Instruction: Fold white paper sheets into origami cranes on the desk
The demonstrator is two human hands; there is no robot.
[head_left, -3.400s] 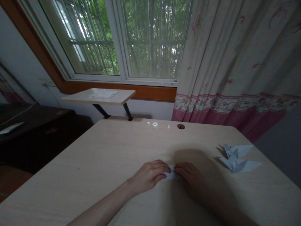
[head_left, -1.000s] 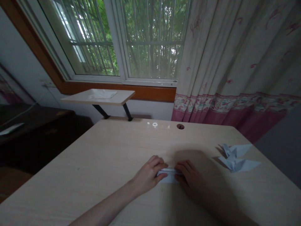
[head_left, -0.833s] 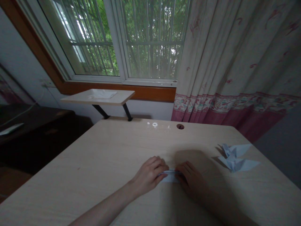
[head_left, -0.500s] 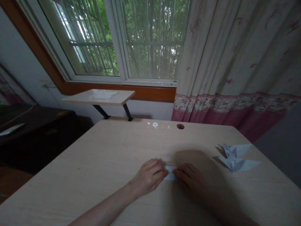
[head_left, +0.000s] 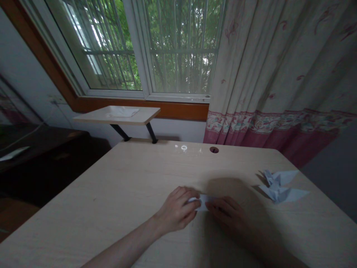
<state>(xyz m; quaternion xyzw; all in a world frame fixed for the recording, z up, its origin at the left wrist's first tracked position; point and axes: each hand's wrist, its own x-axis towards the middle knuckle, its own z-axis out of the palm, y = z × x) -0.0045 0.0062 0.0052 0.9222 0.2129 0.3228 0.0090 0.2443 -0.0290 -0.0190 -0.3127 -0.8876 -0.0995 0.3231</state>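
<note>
A small folded piece of white paper (head_left: 204,204) lies between my hands, low over the light wood desk (head_left: 125,178). My left hand (head_left: 180,208) grips its left end, with thumb and fingers pinched around the edge. On the right end, my right hand (head_left: 225,214) closes its fingers, partly in shadow. Both hands cover much of the paper, so its full shape is hidden. Off to the right stand folded paper cranes (head_left: 279,188) with pointed wings, set close together.
A raised shelf (head_left: 97,118) on black legs stands at the desk's far left, carrying a crumpled white sheet (head_left: 122,111). A round cable hole (head_left: 214,150) is near the back edge. Behind are a barred window and a long curtain (head_left: 251,74); a dark cabinet (head_left: 41,156) is at left.
The paper has shifted slightly up and tilted, and its left end now shows between my left fingers. My right hand has moved slightly to the right. The cranes have stayed put.
</note>
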